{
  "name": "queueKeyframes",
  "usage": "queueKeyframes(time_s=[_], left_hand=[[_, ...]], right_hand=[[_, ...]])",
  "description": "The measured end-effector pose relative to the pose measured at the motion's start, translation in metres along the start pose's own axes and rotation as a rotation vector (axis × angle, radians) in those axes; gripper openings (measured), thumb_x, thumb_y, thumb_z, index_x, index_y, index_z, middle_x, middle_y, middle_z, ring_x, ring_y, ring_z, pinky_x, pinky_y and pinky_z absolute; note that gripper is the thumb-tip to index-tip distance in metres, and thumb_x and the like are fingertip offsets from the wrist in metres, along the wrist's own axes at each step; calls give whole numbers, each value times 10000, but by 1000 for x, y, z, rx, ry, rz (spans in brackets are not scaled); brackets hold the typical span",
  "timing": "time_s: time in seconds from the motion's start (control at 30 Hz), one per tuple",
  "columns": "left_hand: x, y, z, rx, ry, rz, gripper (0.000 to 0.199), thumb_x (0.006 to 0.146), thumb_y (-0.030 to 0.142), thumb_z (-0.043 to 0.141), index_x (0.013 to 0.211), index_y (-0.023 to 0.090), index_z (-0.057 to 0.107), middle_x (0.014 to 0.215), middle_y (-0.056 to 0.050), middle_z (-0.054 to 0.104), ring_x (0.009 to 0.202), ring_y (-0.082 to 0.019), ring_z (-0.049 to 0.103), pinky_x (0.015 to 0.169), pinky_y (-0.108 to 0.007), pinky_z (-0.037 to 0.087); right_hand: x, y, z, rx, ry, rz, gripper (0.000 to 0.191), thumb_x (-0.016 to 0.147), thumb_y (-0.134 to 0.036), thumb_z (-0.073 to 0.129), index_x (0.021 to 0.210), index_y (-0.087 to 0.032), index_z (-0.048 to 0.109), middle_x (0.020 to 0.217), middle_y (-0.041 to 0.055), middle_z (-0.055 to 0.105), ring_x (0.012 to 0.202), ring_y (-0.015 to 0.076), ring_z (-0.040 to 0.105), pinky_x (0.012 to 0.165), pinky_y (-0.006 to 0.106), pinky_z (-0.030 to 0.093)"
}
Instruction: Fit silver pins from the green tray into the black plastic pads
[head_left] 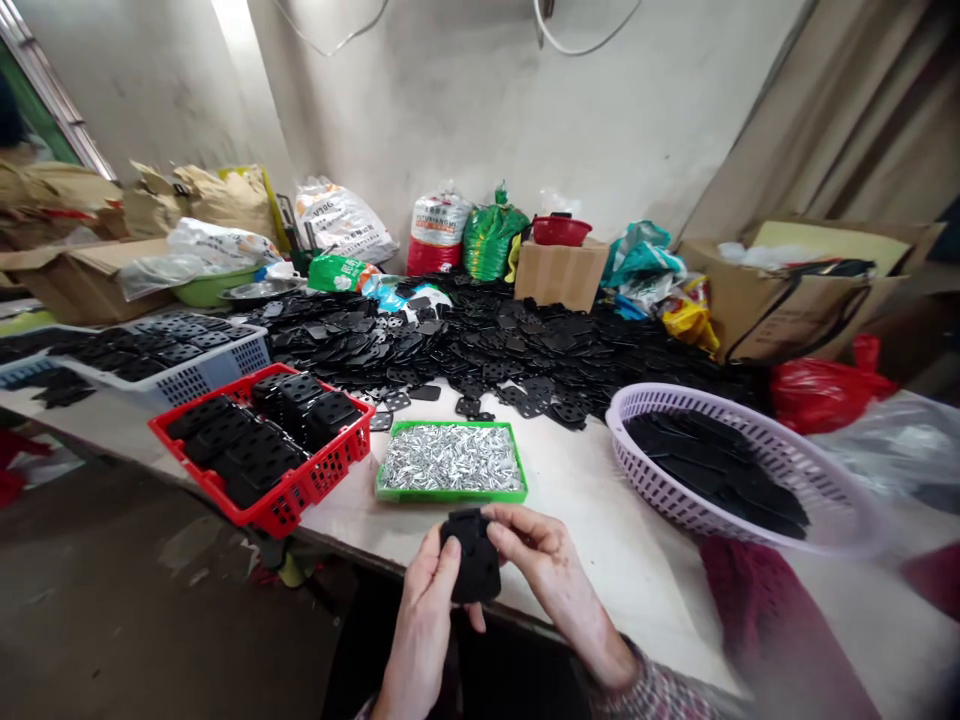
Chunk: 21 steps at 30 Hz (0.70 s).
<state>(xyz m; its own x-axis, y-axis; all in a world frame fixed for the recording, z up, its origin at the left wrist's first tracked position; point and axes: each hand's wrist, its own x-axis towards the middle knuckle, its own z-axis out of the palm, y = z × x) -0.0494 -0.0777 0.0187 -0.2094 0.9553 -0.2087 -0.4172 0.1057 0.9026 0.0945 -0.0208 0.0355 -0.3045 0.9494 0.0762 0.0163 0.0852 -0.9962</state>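
Left hand [424, 620], right hand [551, 570] hold one plate [474, 560] (black).

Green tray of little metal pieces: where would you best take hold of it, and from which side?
Probably by the low rim at both short ends of the green tray, with the hands coming from the near side, along the table edge. It is shallow and filled with small silvery metal pieces, so a level two-handed hold seems safest. Black plates crowd its far side.

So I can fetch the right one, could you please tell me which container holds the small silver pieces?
The shallow green tray, while the red basket, white basket and purple basket all hold black plates.
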Motion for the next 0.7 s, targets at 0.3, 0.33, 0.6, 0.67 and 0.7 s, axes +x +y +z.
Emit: queueKeyframes(time_s=[0.3, 0.33, 0.6, 0.67, 0.7], left_hand=[[11, 1, -19, -164, 43, 3, 246, 794, 355, 714, 947, 171, 651, 785, -13, 618, 607, -112, 524, 460, -222, 409], [10, 0, -18, -157, 24, -15, 240, 798, 357, 709, 934, 167, 653, 760, -9, 605, 597, -110, 516, 454, -221, 400], [10, 1, -21, -107, -13, 22, 181, 869, 355, 627, 914, 179, 623, 738, 5, 549, 612, -109, 474, 466, -224, 387], [11, 1, -21, -96, -9, 25, 183, 873, 356, 623, 928, 182, 624, 737, 9, 536, 619, -111, 474, 469, -224, 389], [11, 1, -20, -90, -10, 27, 190, 871, 357, 625, 938, 180, 629, 739, 9, 534, 617, -110, 474, 469, -224, 390]], right_hand=[[78, 9, -19, -1040, 30, -137, 213, 891, -242, 528, 814, -211, 724, 890, 52, 700, 831, 200, 625, 724, 285, 466], [85, 12, -14, -1054, 11, -136, 177, 863, -239, 572, 777, -205, 723, 873, 60, 693, 838, 210, 620, 723, 288, 457], [106, 26, 2, -1047, -32, -130, 171, 832, -194, 595, 724, -203, 727, 880, 46, 678, 814, 179, 598, 712, 259, 413], [105, 27, -6, -991, -12, -132, 198, 854, -190, 565, 755, -219, 734, 906, 34, 680, 815, 168, 594, 712, 252, 413], [105, 28, -10, -959, -3, -130, 204, 853, -184, 563, 750, -223, 735, 895, 29, 681, 811, 167, 593, 715, 251, 415]])
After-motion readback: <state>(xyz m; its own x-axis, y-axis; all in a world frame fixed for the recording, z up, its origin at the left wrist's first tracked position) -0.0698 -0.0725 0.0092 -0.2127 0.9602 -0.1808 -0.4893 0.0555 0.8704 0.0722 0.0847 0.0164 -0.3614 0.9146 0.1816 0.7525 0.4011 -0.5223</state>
